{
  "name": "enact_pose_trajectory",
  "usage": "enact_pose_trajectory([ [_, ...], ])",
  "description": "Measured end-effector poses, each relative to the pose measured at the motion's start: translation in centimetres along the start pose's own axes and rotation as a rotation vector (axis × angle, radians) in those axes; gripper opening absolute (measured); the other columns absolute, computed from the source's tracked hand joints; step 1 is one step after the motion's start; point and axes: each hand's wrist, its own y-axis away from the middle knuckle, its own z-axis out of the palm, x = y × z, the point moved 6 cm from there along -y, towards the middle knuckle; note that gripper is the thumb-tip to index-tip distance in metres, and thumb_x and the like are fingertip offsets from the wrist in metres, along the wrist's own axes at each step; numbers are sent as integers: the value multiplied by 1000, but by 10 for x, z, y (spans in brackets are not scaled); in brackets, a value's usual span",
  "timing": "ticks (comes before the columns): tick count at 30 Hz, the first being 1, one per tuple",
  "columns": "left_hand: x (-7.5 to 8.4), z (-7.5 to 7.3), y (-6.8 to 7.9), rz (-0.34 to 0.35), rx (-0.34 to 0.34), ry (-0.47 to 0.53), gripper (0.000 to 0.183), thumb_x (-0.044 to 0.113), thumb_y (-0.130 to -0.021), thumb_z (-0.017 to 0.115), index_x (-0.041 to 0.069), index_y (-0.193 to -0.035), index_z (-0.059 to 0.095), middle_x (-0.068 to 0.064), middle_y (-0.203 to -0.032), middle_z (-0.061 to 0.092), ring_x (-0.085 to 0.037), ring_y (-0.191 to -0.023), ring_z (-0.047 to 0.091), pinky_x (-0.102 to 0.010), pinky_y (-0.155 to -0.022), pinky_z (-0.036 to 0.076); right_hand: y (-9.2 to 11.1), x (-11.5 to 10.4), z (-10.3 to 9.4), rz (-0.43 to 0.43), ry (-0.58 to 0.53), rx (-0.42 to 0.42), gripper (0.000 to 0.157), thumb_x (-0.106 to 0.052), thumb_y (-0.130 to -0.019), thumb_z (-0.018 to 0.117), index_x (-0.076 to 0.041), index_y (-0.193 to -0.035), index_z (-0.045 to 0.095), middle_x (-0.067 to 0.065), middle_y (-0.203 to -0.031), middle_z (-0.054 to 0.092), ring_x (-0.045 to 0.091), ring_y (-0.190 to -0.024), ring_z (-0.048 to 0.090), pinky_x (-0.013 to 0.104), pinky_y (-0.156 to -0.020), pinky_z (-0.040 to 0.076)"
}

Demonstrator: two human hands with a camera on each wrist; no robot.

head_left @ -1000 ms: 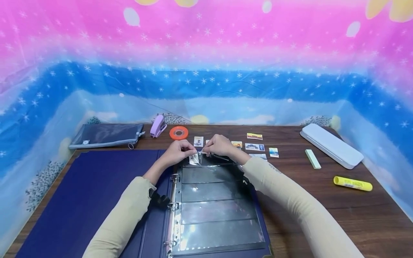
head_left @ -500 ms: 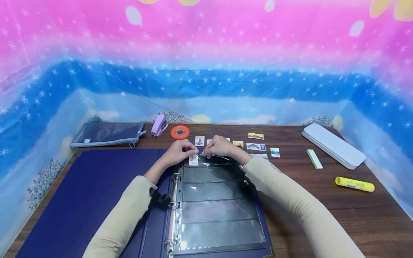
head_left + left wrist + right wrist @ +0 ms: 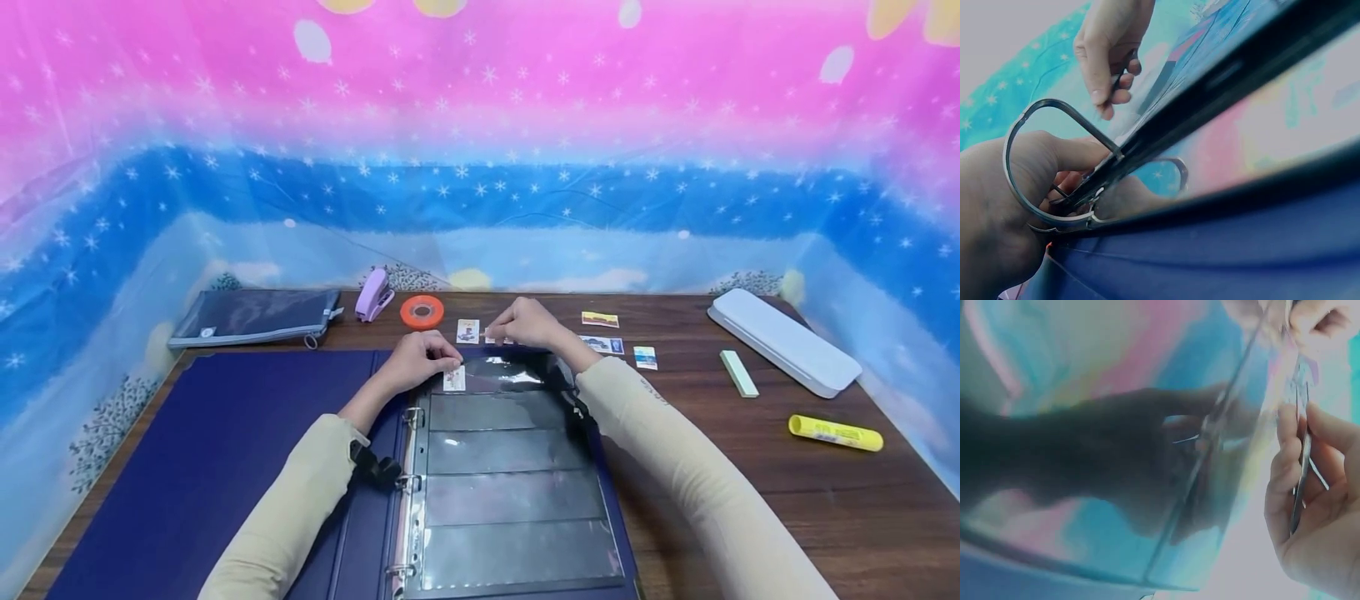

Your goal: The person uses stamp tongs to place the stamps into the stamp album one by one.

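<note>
A blue ring binder [image 3: 247, 450] lies spread out, with a page of clear pockets [image 3: 510, 454] on its rings. In the top strip, near its left end, sits a small postage stamp [image 3: 454, 379]. My left hand [image 3: 417, 360] pinches the page's top edge by that stamp; in the left wrist view its fingers are partly hidden behind a binder ring [image 3: 1011, 159]. My right hand [image 3: 525, 323] holds metal tweezers [image 3: 1300, 481], their tips apart, just beyond the page and beside the loose stamps [image 3: 468, 332].
More stamps [image 3: 600, 319] lie at the back. Behind the binder are a zip pouch [image 3: 255, 313], a purple stapler [image 3: 372, 294] and an orange tape roll [image 3: 422, 312]. To the right lie a white case [image 3: 783, 342], a pale green block [image 3: 738, 373] and a yellow glue stick [image 3: 836, 433].
My right hand has drawn the tweezers away from the top pocket, upward and to the right, toward the loose stamps. The left hand stays at the page edge beside the stamp.
</note>
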Motion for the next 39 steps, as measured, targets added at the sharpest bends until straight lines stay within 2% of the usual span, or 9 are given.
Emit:
enact_pose_trajectory([
  [3,0,1,-1,-4,-7,3,8,13,-83,69,9,-88,74,-8,-84,63,-14,-69,52,-27,-66,41,-3,7,-9,49,5,56,25,-30,-92,58,-13,-100,74,8,-84,73,11,-48,40,24,-50,34],
  [6,1,2,-1,-7,-16,13,8,12,-83,69,9,-88,74,-8,-85,63,-14,-70,52,-27,-66,42,-7,13,-13,92,37,70,27,-31,-93,56,-14,-105,73,8,-85,72,10,-47,36,25,-50,33],
  [12,1,6,-1,-8,-22,19,8,13,-83,69,9,-89,74,-8,-87,64,-14,-71,53,-27,-68,42,-15,18,-17,116,122,61,23,-28,-91,59,-12,-99,73,8,-82,72,12,-56,44,25,-58,35],
  [17,0,7,0,-24,-26,14,8,13,-83,69,10,-88,74,-7,-86,63,-14,-71,52,-27,-67,42,-22,23,-14,133,70,13,23,-28,-91,61,-9,-90,73,9,-81,72,13,-54,41,26,-56,33],
  [19,1,6,1,-27,-29,13,7,13,-83,69,10,-88,74,-7,-85,63,-14,-71,52,-27,-67,42,-25,24,-13,139,49,-4,24,-29,-90,61,-8,-88,74,9,-80,72,14,-57,45,26,-57,34],
  [24,2,5,1,-12,-26,12,8,13,-83,70,10,-88,74,-8,-85,64,-13,-71,52,-27,-67,42,-33,21,-12,140,14,-27,22,-28,-88,64,-9,-89,74,8,-81,72,18,-73,59,27,-66,40],
  [32,-3,2,1,-35,-19,32,8,12,-82,70,10,-88,74,-7,-85,64,-14,-71,52,-27,-67,42,-44,19,-5,159,-54,-31,15,-24,-87,66,-12,-88,75,7,-86,73,21,-90,63,33,-82,45],
  [39,-4,0,1,-19,-22,40,8,15,-83,69,10,-89,74,-8,-85,64,-13,-71,52,-26,-67,41,-43,16,-7,179,-113,-6,16,-22,-87,64,-11,-92,74,8,-95,72,18,-82,60,29,-75,43],
])
